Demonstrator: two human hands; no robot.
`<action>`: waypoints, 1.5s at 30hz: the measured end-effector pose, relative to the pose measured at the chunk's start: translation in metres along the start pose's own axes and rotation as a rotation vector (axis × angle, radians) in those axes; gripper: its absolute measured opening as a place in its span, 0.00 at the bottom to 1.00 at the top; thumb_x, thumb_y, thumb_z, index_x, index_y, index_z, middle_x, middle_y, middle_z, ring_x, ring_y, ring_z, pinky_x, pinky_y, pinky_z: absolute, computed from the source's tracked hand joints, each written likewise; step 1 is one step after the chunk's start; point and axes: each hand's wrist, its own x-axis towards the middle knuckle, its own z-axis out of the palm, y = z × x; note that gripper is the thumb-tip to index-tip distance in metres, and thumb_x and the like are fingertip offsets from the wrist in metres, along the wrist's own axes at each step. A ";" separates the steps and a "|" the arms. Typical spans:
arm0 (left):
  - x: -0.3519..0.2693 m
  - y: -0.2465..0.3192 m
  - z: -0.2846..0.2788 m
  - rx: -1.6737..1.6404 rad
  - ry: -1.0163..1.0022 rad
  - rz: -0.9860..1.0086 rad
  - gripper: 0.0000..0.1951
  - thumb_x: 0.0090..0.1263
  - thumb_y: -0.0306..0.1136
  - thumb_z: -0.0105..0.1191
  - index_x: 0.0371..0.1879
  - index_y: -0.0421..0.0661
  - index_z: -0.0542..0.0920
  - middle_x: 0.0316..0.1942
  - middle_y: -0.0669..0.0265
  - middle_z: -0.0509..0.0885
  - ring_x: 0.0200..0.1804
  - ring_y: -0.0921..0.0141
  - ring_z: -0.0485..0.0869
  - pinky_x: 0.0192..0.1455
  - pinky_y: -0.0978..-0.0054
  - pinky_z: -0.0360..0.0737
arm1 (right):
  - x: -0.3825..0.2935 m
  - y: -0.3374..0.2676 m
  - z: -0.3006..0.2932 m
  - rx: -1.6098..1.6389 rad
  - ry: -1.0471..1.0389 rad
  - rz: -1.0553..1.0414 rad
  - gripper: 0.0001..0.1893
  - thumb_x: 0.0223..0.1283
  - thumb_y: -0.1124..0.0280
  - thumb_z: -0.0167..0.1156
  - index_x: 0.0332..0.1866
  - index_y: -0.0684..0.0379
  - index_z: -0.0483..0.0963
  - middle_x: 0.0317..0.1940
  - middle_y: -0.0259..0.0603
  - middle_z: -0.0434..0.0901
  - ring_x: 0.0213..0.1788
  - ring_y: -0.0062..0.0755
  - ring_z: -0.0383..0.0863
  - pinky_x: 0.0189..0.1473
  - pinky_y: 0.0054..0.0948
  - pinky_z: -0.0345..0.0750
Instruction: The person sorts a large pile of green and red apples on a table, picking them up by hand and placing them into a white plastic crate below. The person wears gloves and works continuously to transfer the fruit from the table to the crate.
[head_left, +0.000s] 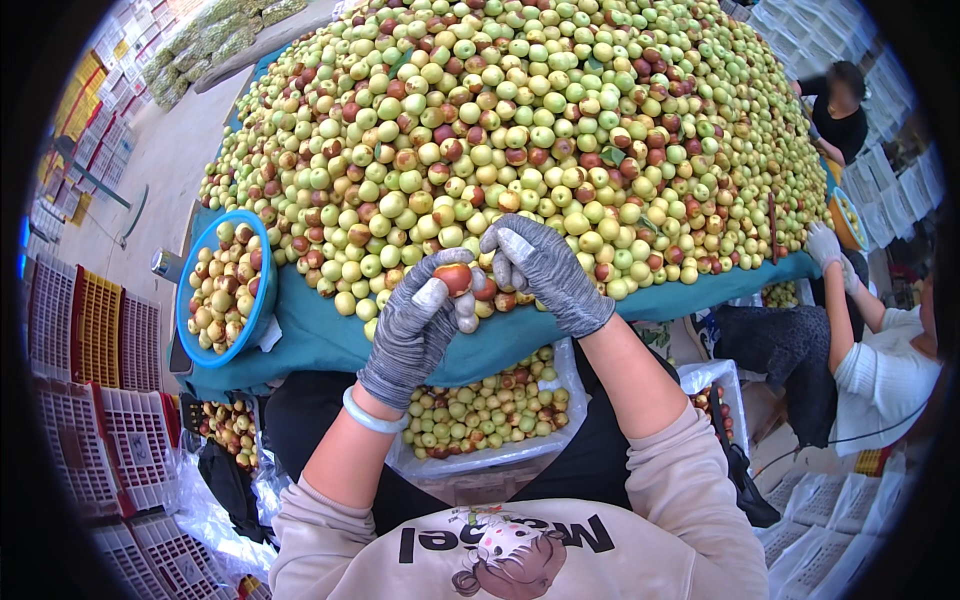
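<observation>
My left hand (416, 322), in a grey knit glove with pale coated fingertips, grips a mostly red-brown jujube (453, 279) between thumb and fingers. Close to its right, my right hand (547, 270) wears a matching glove. Its fingers are curled above the near edge of the heap, and whether they enclose anything is hidden. A large heap of green, yellow and red-brown jujubes (480, 135) spreads over a teal cloth (315, 330). Below the cloth's front edge, between my legs, a plastic-lined crate (574, 405) holds more jujubes.
On the left corner stands a blue basin (270, 292) of jujubes beside a can (166, 264). Stacked plastic crates (97, 322) line the left side. At right, a co-worker's gloved hand (823, 244) touches the heap near an orange basin (844, 225); another person (840, 112) is farther back.
</observation>
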 end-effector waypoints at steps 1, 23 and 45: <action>-0.002 0.001 0.000 -0.142 -0.012 -0.057 0.24 0.77 0.42 0.55 0.66 0.40 0.73 0.49 0.55 0.84 0.42 0.74 0.84 0.44 0.77 0.84 | 0.000 -0.001 0.000 -0.005 0.001 0.008 0.19 0.77 0.53 0.48 0.45 0.58 0.77 0.23 0.27 0.76 0.22 0.11 0.70 0.25 0.14 0.67; -0.052 0.033 0.007 0.513 0.208 0.089 0.21 0.68 0.41 0.64 0.55 0.41 0.81 0.50 0.63 0.83 0.50 0.73 0.81 0.55 0.75 0.79 | 0.005 0.005 0.017 -0.030 0.064 0.046 0.17 0.77 0.58 0.48 0.44 0.59 0.78 0.23 0.28 0.77 0.24 0.14 0.72 0.28 0.18 0.69; -0.416 0.114 -0.438 0.198 1.344 0.240 0.13 0.73 0.37 0.57 0.51 0.47 0.77 0.43 0.67 0.82 0.40 0.73 0.82 0.40 0.77 0.81 | -0.004 0.035 -0.014 0.059 0.196 0.015 0.16 0.79 0.56 0.49 0.45 0.56 0.78 0.24 0.26 0.78 0.20 0.08 0.67 0.20 0.13 0.63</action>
